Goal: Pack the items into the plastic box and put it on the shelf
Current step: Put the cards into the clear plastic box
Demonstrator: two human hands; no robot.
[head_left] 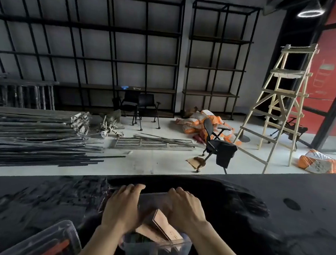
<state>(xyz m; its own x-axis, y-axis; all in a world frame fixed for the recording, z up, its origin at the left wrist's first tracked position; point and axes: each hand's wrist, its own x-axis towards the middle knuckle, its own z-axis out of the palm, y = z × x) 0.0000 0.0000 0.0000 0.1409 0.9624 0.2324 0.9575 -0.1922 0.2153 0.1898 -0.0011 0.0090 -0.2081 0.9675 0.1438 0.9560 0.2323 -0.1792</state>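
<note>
A clear plastic box (154, 247) sits low in the middle of the view, on a dark surface (276, 226) just in front of the person. Inside it, brown card-like packets (163, 225) lean at a tilt, one flat pale-brown piece propped against the others; what else lies in the box is too blurred to tell.

Both bare hands are on the box. The left hand (123, 206) lies along the box's left side, fingers stretched forward and only loosely curled over the far rim. The right hand (187, 207) mirrors it on the right side, fingers likewise extended over the far edge. Whether either hand grips the box or just rests on it cannot be told.

At the lower left corner, a second clear box (53, 241) sits near the first, with something red or orange inside.

Beyond the dark surface is a pale floor. On the left lies a stack of metal bars (31, 136). In the middle stand black chairs (142, 105), and one office chair (216, 143) is closer. Orange and white sacks (199, 121) are heaped behind it. A wooden ladder (282, 100) stands on the right. Tall black shelves (89, 46) line the grey back wall.
</note>
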